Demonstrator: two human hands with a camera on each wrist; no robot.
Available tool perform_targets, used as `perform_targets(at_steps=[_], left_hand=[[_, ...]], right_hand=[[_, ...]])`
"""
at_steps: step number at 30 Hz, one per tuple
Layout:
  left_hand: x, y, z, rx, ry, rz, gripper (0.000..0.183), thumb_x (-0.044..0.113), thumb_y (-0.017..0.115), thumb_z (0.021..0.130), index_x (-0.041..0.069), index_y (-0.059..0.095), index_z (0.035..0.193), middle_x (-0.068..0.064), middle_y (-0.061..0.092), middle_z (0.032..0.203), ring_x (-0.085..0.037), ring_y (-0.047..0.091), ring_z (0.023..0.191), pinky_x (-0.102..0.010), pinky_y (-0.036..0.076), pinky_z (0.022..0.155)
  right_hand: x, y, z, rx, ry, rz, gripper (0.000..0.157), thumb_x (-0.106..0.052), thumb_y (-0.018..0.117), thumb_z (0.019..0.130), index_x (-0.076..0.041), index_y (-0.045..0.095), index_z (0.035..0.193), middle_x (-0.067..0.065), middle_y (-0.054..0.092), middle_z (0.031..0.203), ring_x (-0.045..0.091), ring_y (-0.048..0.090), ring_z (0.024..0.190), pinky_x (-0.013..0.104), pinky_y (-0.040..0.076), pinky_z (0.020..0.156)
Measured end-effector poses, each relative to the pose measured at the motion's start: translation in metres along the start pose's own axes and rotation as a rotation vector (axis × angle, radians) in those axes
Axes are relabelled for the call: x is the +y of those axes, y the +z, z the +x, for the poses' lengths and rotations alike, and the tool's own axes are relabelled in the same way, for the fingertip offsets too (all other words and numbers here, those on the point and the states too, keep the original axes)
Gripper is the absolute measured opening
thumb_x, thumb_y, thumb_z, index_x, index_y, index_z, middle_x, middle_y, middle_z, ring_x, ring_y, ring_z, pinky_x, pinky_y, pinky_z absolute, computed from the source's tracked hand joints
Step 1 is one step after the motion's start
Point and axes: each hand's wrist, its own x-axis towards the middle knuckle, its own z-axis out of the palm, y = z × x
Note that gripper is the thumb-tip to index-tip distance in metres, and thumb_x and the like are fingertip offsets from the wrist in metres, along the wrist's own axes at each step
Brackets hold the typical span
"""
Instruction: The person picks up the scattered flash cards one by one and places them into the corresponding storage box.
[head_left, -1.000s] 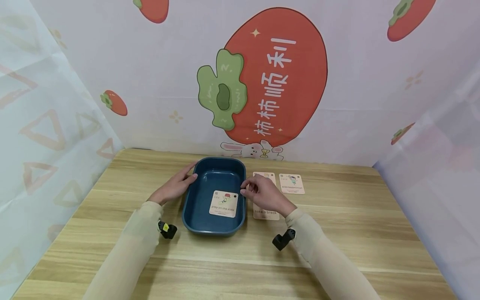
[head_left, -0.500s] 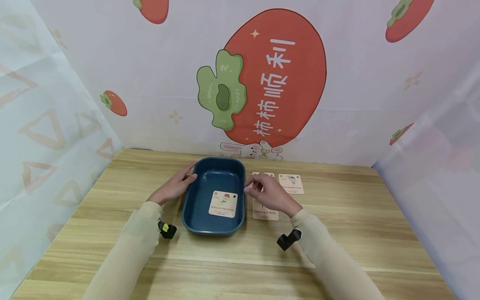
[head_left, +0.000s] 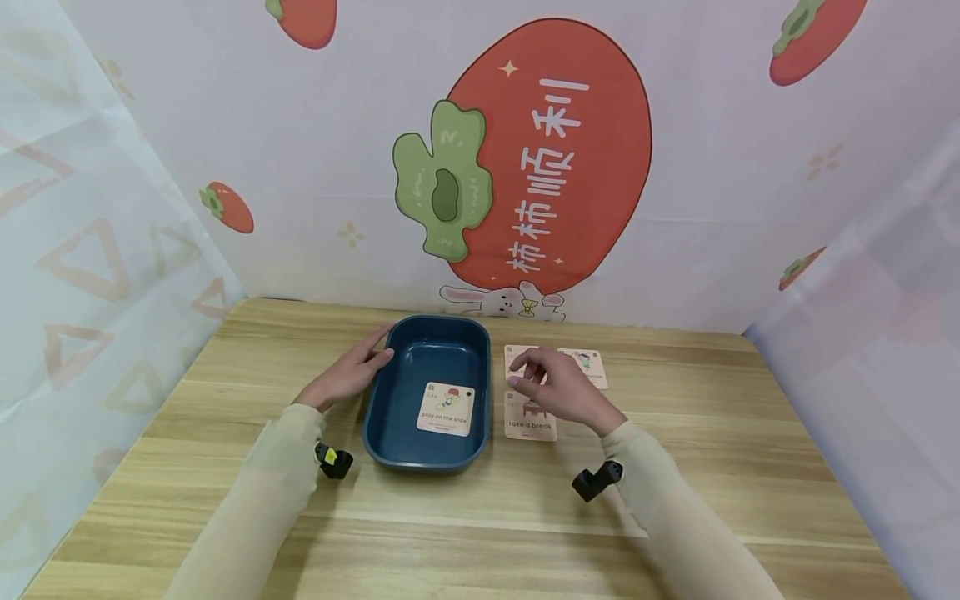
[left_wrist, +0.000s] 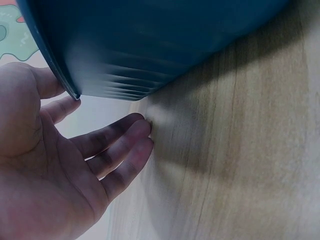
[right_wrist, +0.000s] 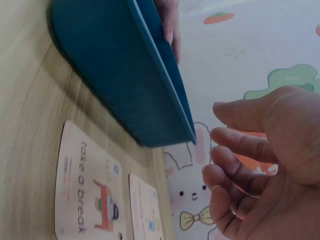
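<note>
My left hand [head_left: 347,373] holds the left rim of a dark blue rectangular tray [head_left: 427,454], thumb over the edge; in the left wrist view its other fingers [left_wrist: 127,167] reach down outside the wall. Inside the tray lies a square picture card reading "play on the slide" [head_left: 446,408]. My right hand [head_left: 564,387] hovers right of the tray, fingers loosely bent and holding nothing. Beneath it is a "take a break" card [head_left: 529,427], with another card [head_left: 513,357] behind, partly covered by the hand. A badminton card [head_left: 594,367] lies just to the right.
The wooden table [head_left: 420,533] runs back to a printed cloth backdrop [head_left: 330,167] with persimmon drawings. Similar cloths hang at both sides. Each wrist wears a small black camera, one on the left [head_left: 334,461] and one on the right [head_left: 597,481].
My right hand has moved right, away from the tray's right rim, to over the cards. The left hand, the tray and the card inside have stayed in place.
</note>
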Motion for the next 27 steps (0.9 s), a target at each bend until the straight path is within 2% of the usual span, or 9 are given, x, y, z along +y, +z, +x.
perform_targets(at_steps=[14, 22, 27], left_hand=[[0.000, 0.001, 0.001, 0.000, 0.002, 0.007, 0.060, 0.033, 0.038, 0.112, 0.019, 0.013, 0.165, -0.026, 0.032, 0.159, -0.046, 0.039, 0.141, -0.066, 0.029, 0.113], [-0.002, 0.000, 0.000, 0.000, -0.003, 0.008, 0.061, 0.034, 0.038, 0.112, 0.020, 0.012, 0.165, -0.027, 0.032, 0.159, -0.046, 0.039, 0.141, -0.066, 0.028, 0.113], [-0.002, -0.001, 0.001, -0.001, -0.010, 0.006, 0.061, 0.035, 0.038, 0.112, 0.021, 0.012, 0.165, -0.026, 0.031, 0.160, -0.046, 0.038, 0.141, -0.066, 0.027, 0.114]], right_hand=[[0.028, -0.007, -0.010, 0.015, 0.002, -0.037, 0.028, -0.016, 0.076, 0.093, 0.003, 0.069, 0.112, 0.004, 0.059, 0.086, 0.019, 0.055, 0.077, 0.031, 0.048, 0.067], [0.044, -0.008, -0.014, -0.007, 0.063, -0.056, 0.026, -0.018, 0.076, 0.093, 0.000, 0.070, 0.111, 0.004, 0.057, 0.086, 0.020, 0.053, 0.080, 0.033, 0.046, 0.069], [0.050, -0.006, -0.016, -0.023, 0.108, -0.069, 0.033, -0.021, 0.081, 0.088, 0.000, 0.070, 0.111, 0.006, 0.058, 0.086, 0.020, 0.051, 0.080, 0.034, 0.045, 0.070]])
